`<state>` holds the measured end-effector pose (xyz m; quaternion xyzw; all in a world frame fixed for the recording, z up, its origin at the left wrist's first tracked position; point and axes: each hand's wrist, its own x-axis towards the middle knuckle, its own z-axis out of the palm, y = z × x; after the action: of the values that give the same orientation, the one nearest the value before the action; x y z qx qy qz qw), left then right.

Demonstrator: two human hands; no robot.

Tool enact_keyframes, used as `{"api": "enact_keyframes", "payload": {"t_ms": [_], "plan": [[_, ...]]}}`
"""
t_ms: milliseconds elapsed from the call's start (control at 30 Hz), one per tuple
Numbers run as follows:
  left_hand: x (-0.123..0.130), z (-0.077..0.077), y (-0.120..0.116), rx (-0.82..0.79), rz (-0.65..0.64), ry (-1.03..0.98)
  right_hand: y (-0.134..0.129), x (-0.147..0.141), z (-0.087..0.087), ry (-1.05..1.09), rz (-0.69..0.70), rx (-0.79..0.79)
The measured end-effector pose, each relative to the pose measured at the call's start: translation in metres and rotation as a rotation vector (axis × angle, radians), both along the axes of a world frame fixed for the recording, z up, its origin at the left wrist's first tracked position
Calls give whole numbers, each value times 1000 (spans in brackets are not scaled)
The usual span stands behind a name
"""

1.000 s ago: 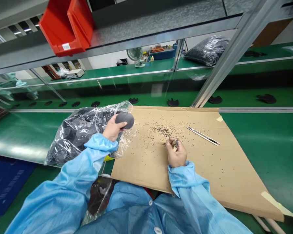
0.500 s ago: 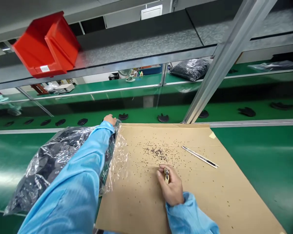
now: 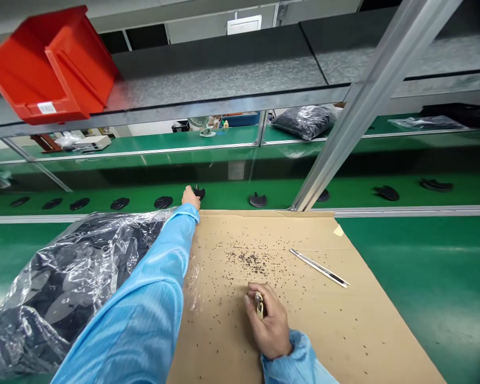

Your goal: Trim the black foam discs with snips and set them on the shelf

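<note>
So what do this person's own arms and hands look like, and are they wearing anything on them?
Both arms are in loose, light blue sleeves of thin-looking fabric with a slight sheen and many creases. The cuffs look gathered at the wrists. The left hand and right hand are bare, with no gloves.

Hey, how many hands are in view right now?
2: the left hand is at a black piece on the green belt; the right hand is on or just above the cardboard, closed around a small tool. No others show.
</note>
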<state>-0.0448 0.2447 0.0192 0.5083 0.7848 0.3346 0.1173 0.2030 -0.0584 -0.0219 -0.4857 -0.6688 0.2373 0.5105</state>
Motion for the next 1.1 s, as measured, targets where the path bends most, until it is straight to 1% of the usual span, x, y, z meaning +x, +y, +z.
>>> {"api": "enact_keyframes", "payload": {"t_ms": [133,233,300,367,400,467,533,567,633,700,800,867,933,1100], "plan": [[4,24,-20,111,-90,-167,2,-1,-1,23,-30,14],[11,40,-52,154,-169,-345,3,-2,-1,35,-72,30],[14,47,-85,164,-213,-443,3,-3,-1,50,-108,48],[15,50,-125,140,-261,-588,4,-3,-2,62,-133,63],[14,50,-147,112,-290,-708,4,-3,-3,65,-137,68],[13,48,-192,12,-350,-1114,4,-4,-4,67,-137,73],[11,43,-232,-83,-361,-1468,4,-5,-4,62,-133,76],[11,40,-250,-106,-355,-1584,3,-6,-4,54,-130,75],[14,33,-280,-102,-354,-1739,2,-8,-2,26,-128,84],[19,26,-303,-95,-353,-1807,-1,-10,2,-22,-130,109],[30,16,-327,-118,-298,-1745,-7,-13,8,-140,-102,143],[35,10,-337,-126,-277,-1676,-12,-14,12,-224,-42,154],[38,5,-346,-139,-288,-1638,-18,-15,14,-290,40,163],[34,-7,-362,-256,-379,-1584,-29,-16,15,-392,207,144]]}}
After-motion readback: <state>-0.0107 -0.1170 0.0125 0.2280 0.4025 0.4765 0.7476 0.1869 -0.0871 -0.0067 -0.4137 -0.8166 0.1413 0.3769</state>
